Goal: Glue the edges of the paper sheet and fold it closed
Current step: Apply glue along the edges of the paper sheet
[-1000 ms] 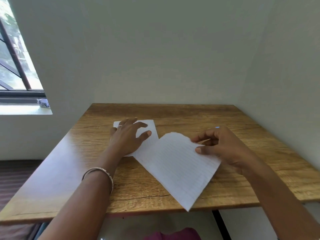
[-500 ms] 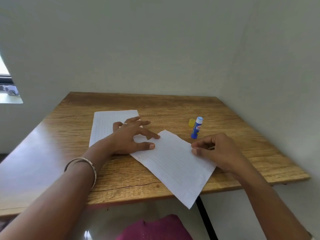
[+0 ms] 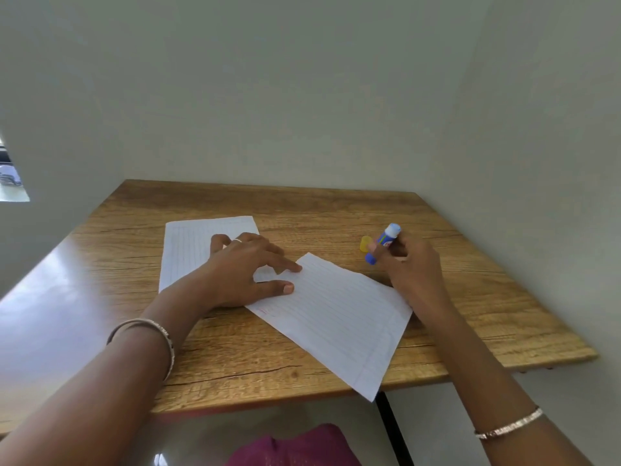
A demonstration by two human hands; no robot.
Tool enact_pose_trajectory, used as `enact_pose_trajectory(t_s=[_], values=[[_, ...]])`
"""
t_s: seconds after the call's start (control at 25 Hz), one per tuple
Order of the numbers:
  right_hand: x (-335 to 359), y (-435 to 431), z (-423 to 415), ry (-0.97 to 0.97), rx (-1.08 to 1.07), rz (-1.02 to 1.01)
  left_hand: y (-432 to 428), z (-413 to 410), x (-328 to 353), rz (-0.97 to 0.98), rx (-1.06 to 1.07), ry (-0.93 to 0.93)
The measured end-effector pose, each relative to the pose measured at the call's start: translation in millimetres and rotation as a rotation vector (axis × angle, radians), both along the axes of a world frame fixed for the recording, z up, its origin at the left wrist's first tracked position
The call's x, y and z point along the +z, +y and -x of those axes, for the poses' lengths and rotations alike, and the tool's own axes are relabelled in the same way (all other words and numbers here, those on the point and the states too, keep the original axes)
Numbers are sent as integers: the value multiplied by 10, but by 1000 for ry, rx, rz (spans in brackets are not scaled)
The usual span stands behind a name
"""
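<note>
A lined white paper sheet (image 3: 336, 317) lies diagonally on the wooden table (image 3: 235, 358), its near corner hanging over the front edge. My left hand (image 3: 248, 269) rests flat with fingers spread, thumb and forefinger pressing the sheet's far-left corner. My right hand (image 3: 408, 264) is beyond the sheet's right edge, fingers closed around a blue glue stick (image 3: 383, 243) with its white tip pointing up and away. The glue stick's yellow cap (image 3: 364, 244) lies on the table just left of it.
A second lined sheet (image 3: 191, 247) lies flat under my left hand at the back left. Walls close the table in at the back and right. A window ledge (image 3: 13, 186) shows at the far left. Pink cloth (image 3: 295, 445) is below the front edge.
My right hand left the sheet's right edge, reached back and took hold of the glue stick. My left hand stayed on the sheet's corner. The camera swung right.
</note>
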State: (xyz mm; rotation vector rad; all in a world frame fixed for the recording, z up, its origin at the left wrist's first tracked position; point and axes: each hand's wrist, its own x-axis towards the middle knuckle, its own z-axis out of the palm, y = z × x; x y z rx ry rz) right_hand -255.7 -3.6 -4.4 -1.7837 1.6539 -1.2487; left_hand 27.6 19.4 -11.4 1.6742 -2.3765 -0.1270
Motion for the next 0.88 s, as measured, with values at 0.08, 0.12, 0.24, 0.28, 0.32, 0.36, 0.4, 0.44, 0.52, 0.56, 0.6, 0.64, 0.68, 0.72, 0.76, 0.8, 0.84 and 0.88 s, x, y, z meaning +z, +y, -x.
enact_pose_trajectory(t_s=[0.08, 0.12, 0.24, 0.28, 0.32, 0.36, 0.4, 0.44, 0.52, 0.56, 0.6, 0.64, 0.68, 0.72, 0.76, 0.8, 0.84, 0.88], values=[[71, 7, 29, -97, 2, 97, -17, 44, 53, 4, -13, -44], [130, 8, 29, -115, 20, 140, -41, 73, 89, 4, -21, -76], [373, 28, -55, -141, 154, 178, -172, 222, 213, 1, -40, -154], [444, 25, -110, -180, 210, 158, -213, 276, 239, -3, -45, -156], [486, 9, -170, -230, 268, 122, -260, 312, 238, -16, -48, -137], [495, -10, -233, -287, 332, 77, -293, 330, 219, -35, -50, -104], [464, -37, -289, -332, 395, 22, -316, 326, 184, -62, -57, -61], [407, -71, -339, -354, 443, -36, -334, 304, 142, -83, -73, -19], [259, -162, -412, -386, 467, -115, -352, 217, 91, -58, -117, 62], [200, -192, -440, -426, 460, -143, -363, 170, 94, -8, -125, 111], [160, -214, -460, -487, 456, -171, -372, 120, 107, 37, -108, 154], [138, -232, -478, -548, 464, -193, -388, 69, 122, 60, -73, 178], [143, -243, -496, -586, 477, -210, -398, 26, 143, 61, -36, 173], [151, -258, -522, -602, 492, -223, -414, -13, 148, 37, -9, 144], [159, -269, -555, -604, 500, -231, -418, -40, 147, -1, -1, 108], [150, -283, -586, -596, 498, -232, -412, -47, 135, -45, -8, 84], [139, -282, -619, -577, 484, -229, -394, -38, 127, -82, -22, 79], [110, -279, -650, -542, 463, -223, -374, -26, 120, -112, -33, 87]])
